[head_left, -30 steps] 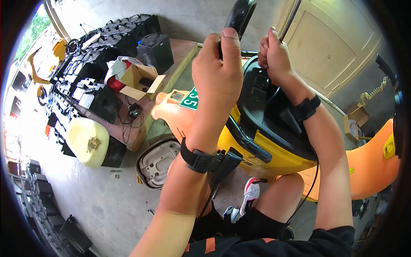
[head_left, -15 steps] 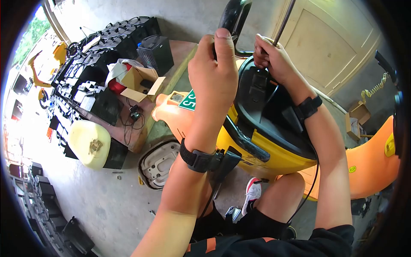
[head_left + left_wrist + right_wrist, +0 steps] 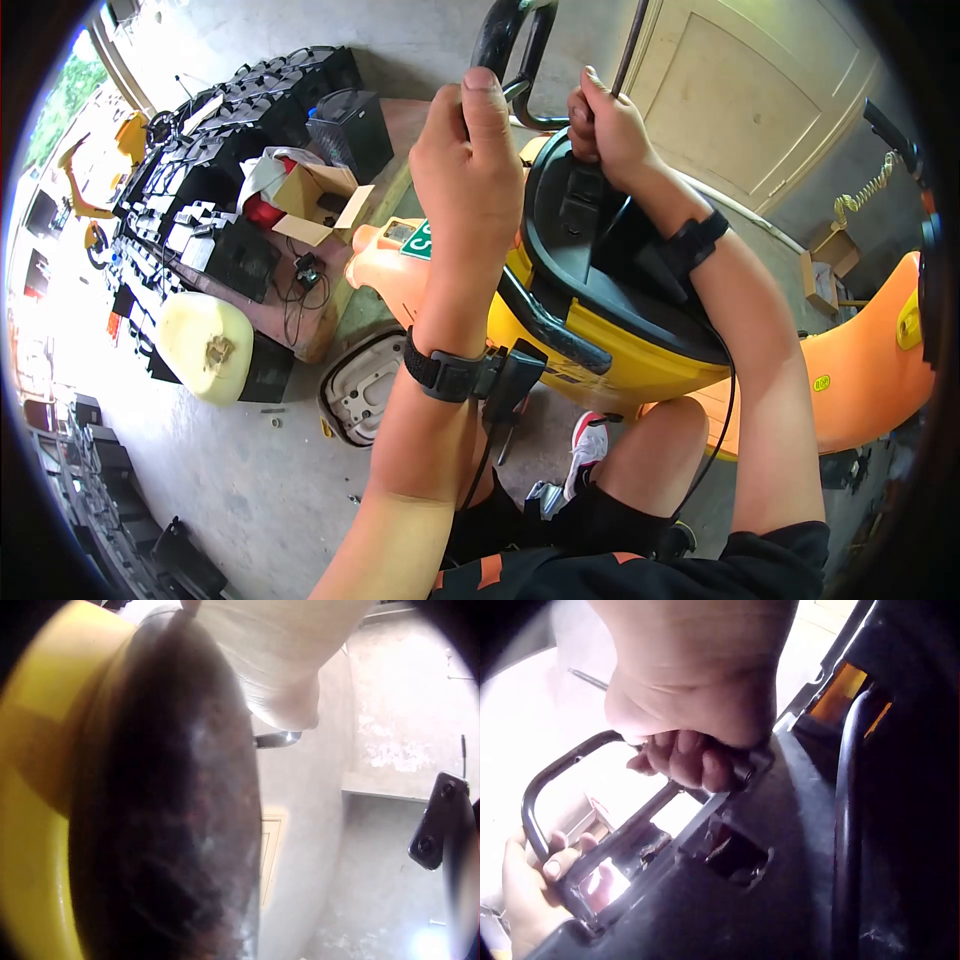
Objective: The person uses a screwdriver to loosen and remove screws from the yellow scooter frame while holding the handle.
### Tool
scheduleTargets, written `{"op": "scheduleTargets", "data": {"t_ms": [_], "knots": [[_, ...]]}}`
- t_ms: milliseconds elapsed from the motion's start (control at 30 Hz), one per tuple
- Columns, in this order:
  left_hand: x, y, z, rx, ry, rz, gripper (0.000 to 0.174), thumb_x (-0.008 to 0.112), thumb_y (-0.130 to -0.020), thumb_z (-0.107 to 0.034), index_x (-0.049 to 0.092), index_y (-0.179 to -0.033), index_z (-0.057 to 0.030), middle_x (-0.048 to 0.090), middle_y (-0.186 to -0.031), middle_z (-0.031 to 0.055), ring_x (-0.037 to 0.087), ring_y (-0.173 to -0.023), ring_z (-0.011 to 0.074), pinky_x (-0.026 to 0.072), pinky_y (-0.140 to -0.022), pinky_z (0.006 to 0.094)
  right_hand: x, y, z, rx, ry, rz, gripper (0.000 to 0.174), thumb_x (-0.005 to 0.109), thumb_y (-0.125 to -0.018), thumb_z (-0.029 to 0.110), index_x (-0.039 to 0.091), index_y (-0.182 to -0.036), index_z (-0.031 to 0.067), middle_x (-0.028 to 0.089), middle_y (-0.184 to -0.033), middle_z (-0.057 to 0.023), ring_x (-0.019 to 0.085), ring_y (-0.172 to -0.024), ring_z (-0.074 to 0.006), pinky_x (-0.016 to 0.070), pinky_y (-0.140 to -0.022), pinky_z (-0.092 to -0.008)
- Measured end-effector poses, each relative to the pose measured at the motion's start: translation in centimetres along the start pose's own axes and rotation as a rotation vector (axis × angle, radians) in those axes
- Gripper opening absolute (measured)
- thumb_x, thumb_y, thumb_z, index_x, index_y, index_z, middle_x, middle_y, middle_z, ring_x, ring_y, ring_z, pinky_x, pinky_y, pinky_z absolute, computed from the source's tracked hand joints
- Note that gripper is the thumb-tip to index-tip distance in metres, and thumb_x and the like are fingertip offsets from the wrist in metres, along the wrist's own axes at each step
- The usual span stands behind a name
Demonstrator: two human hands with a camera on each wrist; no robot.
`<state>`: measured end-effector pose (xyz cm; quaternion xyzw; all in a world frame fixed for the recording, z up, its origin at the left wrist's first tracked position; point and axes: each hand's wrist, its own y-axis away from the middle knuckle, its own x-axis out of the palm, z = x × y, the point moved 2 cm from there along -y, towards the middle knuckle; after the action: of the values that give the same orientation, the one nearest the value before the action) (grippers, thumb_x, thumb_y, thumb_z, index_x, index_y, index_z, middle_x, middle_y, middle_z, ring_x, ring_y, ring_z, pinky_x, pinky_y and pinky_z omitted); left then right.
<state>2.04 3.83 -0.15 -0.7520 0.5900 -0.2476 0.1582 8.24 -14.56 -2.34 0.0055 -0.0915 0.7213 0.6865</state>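
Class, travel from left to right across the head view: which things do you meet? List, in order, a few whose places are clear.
Pale yellow rounded piece with a worn patch → open cardboard box with red and white material beside it → left hand → right hand → coiled cord.

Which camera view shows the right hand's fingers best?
The right wrist view: it looks closely at the right hand, with several curled fingers in plain sight. The head view shows them smaller, beside the thumb. In the left wrist view, I can't make them out.
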Motion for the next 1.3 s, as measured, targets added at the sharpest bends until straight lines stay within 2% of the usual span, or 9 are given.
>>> {"op": "scheduleTargets", "data": {"t_ms": [233, 400, 467, 500, 533, 633, 767, 1000, 1300], "knots": [[-0.3, 0.0, 0.2, 0.011, -0.050, 0.013, 0.049, 0.051, -0.103, -0.040, 0.054, -0.077, 0.0016, 0.049, -0.060, 0.0064, 0.042, -0.058, 0.0128, 0.0379, -0.055, 0.0327, -0.7, -1.9, -2.0, -0.330, 0.331, -0.490, 0.050, 0.042, -0.105, 0.042, 0.047, -0.067, 0.0099, 0.041, -0.051, 0.0004, 0.041, -0.039, -0.0127, 0.0287, -0.037, -0.0296], [0.0, 0.0, 0.0, -0.030, 0.025, 0.012, 0.050, 0.051, -0.103, -0.041, 0.054, -0.077, 0.0016, 0.050, -0.060, 0.0061, 0.042, -0.058, 0.0130, 0.0386, -0.056, 0.0320, -0.6, -1.8, -2.0, -0.362, 0.359, -0.663, 0.048, 0.041, -0.105, 0.039, 0.047, -0.069, 0.0083, 0.043, -0.054, -0.0009, 0.040, -0.039, -0.0127, 0.0292, -0.037, -0.0301], [0.0, 0.0, 0.1, -0.013, 0.010, 0.007, 0.050, 0.050, -0.103, -0.041, 0.054, -0.077, 0.0015, 0.050, -0.061, 0.0060, 0.043, -0.059, 0.0126, 0.0388, -0.056, 0.0317, 0.0, -1.0, -1.3, -0.228, 0.124, -0.548, 0.045, 0.042, -0.105, 0.036, 0.047, -0.070, 0.0089, 0.040, -0.054, -0.0002, 0.037, -0.039, -0.0125, 0.0287, -0.037, -0.0295], [0.2, 0.0, 0.3, 0.014, 0.011, -0.001, 0.052, 0.045, -0.104, -0.042, 0.057, -0.076, 0.0000, 0.044, -0.059, 0.0004, 0.038, -0.055, 0.0081, 0.0317, -0.053, 0.0278, 0.7, 0.3, -0.1, -0.104, 0.005, -0.417, 0.042, 0.045, -0.104, 0.036, 0.047, -0.071, 0.0099, 0.038, -0.055, 0.0017, 0.037, -0.042, -0.0117, 0.0316, -0.042, -0.0282], [0.3, 0.0, 0.3, 0.041, 0.014, -0.007, 0.056, 0.040, -0.106, -0.044, 0.060, -0.076, -0.0015, 0.038, -0.057, -0.0052, 0.033, -0.051, 0.0035, 0.0246, -0.050, 0.0239, 0.3, 0.3, 0.1, -0.102, 0.002, -0.414, 0.042, 0.045, -0.104, 0.036, 0.047, -0.071, 0.0099, 0.038, -0.055, 0.0017, 0.037, -0.042, -0.0117, 0.0316, -0.042, -0.0282], [0.2, -0.1, 0.3, 0.045, -0.007, -0.003, 0.056, 0.040, -0.106, -0.043, 0.060, -0.075, -0.0015, 0.038, -0.057, -0.0052, 0.034, -0.051, 0.0034, 0.0247, -0.050, 0.0239, -0.8, 0.1, 0.2, -0.062, 0.048, -0.044, 0.039, 0.053, -0.102, 0.036, 0.045, -0.072, 0.0121, 0.039, -0.059, 0.0042, 0.043, -0.052, -0.0097, 0.0365, -0.054, -0.0263], [0.1, -0.2, 0.4, 0.064, -0.028, -0.005, 0.056, 0.040, -0.106, -0.043, 0.060, -0.075, -0.0014, 0.038, -0.057, -0.0051, 0.034, -0.051, 0.0036, 0.0251, -0.050, 0.0238, -0.8, 0.4, 0.9, -0.144, 0.123, -0.001, 0.037, 0.054, -0.102, 0.034, 0.046, -0.074, 0.0115, 0.041, -0.061, 0.0040, 0.046, -0.057, -0.0095, 0.0381, -0.058, -0.0257], [0.3, -0.1, 0.4, 0.064, -0.018, -0.018, 0.056, 0.039, -0.106, -0.044, 0.060, -0.075, -0.0014, 0.039, -0.058, -0.0048, 0.035, -0.051, 0.0040, 0.0264, -0.050, 0.0237, -1.6, 0.6, 2.5, -0.228, -0.113, 0.123, 0.031, 0.051, -0.103, 0.031, 0.053, -0.085, 0.0069, 0.042, -0.066, 0.0019, 0.048, -0.062, -0.0119, 0.0399, -0.062, -0.0268], [0.3, 0.0, 0.1, 0.038, -0.006, -0.017, 0.056, 0.039, -0.106, -0.043, 0.060, -0.074, -0.0016, 0.040, -0.057, -0.0046, 0.037, -0.051, 0.0040, 0.0277, -0.050, 0.0232, -1.2, 0.1, 0.8, 0.056, -0.016, 0.316, 0.049, 0.039, -0.106, 0.048, 0.057, -0.095, 0.0044, 0.033, -0.058, 0.0043, 0.038, -0.052, -0.0087, 0.0359, -0.055, -0.0250]]}}
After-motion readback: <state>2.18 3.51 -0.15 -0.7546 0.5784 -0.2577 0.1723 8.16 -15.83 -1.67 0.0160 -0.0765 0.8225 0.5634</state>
